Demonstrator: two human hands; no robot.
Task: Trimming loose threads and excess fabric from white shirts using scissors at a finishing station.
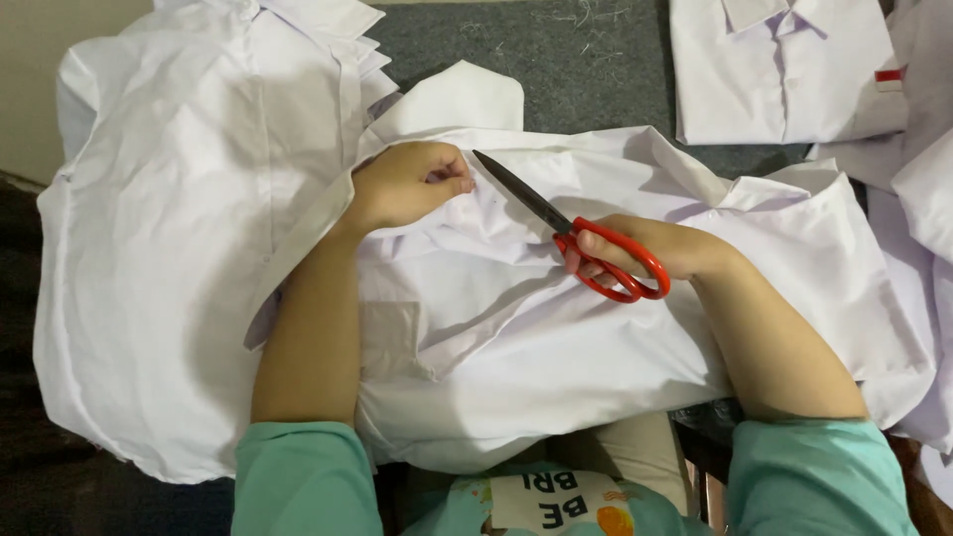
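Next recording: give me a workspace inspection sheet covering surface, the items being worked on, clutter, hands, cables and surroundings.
Surface: grey carpet-like mat, loose threads near its top edge.
Job's things: white shirt spread across the lap; red-handled scissors, blades closed, tip pointing up-left toward the left hand.
Clutter: heap of white shirts at left; folded white shirt top right; more white garments along the right edge.
Hands: left hand pinches the shirt's fabric; right hand grips the scissors' handles.
Cables: nothing seen.
Surroundings: teal sleeves; dark floor at left.

Folded shirt (top right) is cut off by the edge.
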